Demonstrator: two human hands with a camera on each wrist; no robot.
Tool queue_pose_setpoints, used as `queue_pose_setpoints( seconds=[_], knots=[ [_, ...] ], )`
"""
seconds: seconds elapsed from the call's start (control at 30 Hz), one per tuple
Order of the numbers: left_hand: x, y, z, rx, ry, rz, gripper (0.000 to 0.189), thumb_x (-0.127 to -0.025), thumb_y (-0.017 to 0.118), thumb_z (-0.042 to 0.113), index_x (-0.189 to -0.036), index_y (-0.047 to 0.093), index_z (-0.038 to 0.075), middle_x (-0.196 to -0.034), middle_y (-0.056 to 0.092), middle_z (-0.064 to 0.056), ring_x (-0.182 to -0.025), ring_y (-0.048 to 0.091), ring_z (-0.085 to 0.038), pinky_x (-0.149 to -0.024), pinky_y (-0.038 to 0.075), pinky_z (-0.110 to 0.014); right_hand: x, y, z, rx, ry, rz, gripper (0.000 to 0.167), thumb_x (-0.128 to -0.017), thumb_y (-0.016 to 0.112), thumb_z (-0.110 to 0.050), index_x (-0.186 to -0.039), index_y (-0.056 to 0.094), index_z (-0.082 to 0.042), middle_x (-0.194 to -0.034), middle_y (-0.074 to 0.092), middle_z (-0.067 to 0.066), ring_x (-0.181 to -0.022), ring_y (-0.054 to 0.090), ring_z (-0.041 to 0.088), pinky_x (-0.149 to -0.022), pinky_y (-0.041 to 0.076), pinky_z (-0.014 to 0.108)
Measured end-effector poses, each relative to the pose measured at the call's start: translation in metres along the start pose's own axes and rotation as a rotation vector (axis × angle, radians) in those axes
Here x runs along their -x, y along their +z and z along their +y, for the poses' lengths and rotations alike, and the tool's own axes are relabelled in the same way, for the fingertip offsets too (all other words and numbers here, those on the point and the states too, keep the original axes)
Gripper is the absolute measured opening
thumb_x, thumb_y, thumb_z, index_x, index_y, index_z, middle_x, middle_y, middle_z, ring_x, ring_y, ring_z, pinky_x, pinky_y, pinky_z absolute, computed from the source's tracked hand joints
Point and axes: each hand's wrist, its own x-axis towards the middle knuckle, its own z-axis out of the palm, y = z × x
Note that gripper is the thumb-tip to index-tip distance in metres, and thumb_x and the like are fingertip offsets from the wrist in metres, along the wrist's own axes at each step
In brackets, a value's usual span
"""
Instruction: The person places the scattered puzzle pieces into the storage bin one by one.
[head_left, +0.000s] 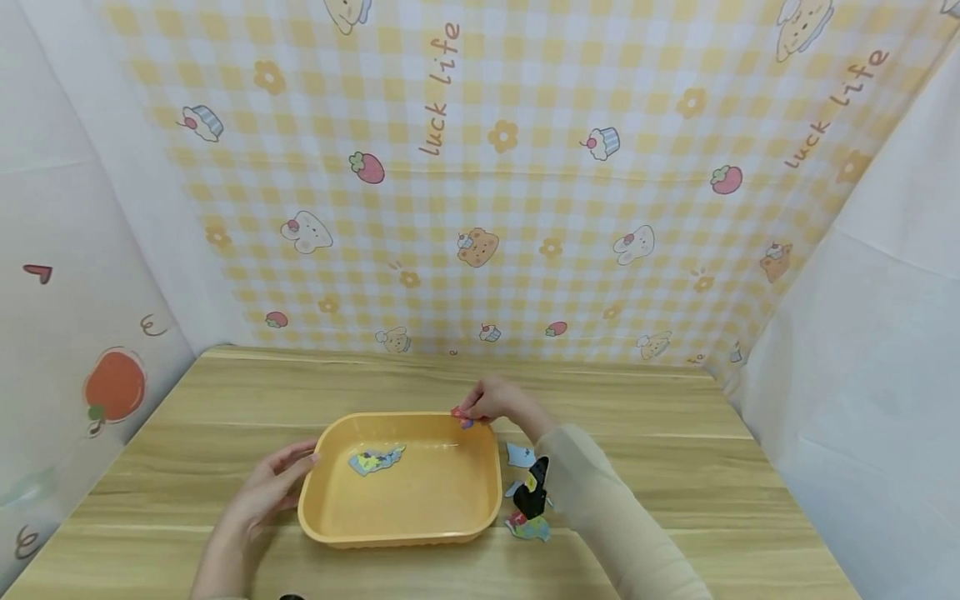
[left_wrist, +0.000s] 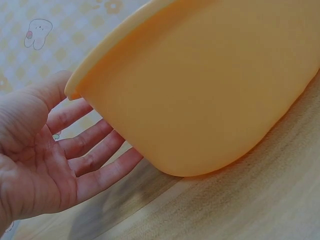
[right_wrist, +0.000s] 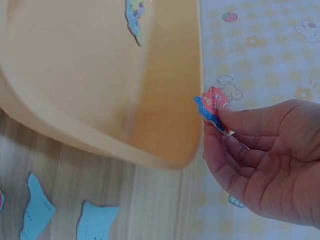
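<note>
The right grip [head_left: 492, 401] pinches a small printed scrap [right_wrist: 211, 102] beside the smooth, round-cornered tray [head_left: 405, 508]'s rim; the left grip [head_left: 276, 485], fingers loose, touches its wall.

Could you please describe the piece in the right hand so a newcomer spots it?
Find the orange tray on the wooden table, then the right hand at its far right corner. The small red-and-blue piece is pinched there, whereas the blue-and-yellow piece lies inside the tray.
</note>
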Motion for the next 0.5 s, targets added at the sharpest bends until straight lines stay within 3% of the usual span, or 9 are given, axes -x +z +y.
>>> queue_pose_setpoints(
  seconds=[0.17, 0.33, 0.5],
  knots=[
    [0.000, 0.000, 0.000, -0.001, 0.001, -0.004, 0.060, -0.094, 0.050, 0.029, -0.139, 0.027, -0.003, -0.144, 0.028, -0.028, -0.114, 0.052, -0.025, -0.087, 0.053, -0.042, -0.004, 0.010, -0.005, -0.006, -0.011, -0.016, 0.009, -0.082, 0.063, 0.000, -0.089, 0.068, 0.005, -0.085, 0.070, 0.015, -0.060, 0.052, 0.008, -0.052, 0.047, 0.015],
    [0.000, -0.001, 0.000, -0.001, 0.005, -0.007, 0.059, -0.094, 0.050, 0.028, -0.139, 0.027, -0.002, -0.143, 0.029, -0.028, -0.115, 0.051, -0.027, -0.087, 0.054, -0.042, -0.005, 0.019, -0.010, -0.001, 0.001, -0.030, 0.007, -0.081, 0.063, 0.004, -0.086, 0.068, 0.005, -0.079, 0.066, 0.009, -0.060, 0.050, 0.009, -0.054, 0.049, 0.016],
    [0.000, -0.002, 0.000, -0.001, 0.008, -0.011, 0.059, -0.094, 0.049, 0.029, -0.139, 0.027, -0.003, -0.144, 0.029, -0.028, -0.116, 0.051, -0.028, -0.087, 0.054, -0.043, -0.005, 0.028, -0.017, 0.123, -0.038, -0.034, 0.010, -0.079, 0.061, 0.007, -0.083, 0.069, 0.002, -0.070, 0.058, 0.002, -0.058, 0.046, 0.009, -0.051, 0.044, 0.014]
  ],
)
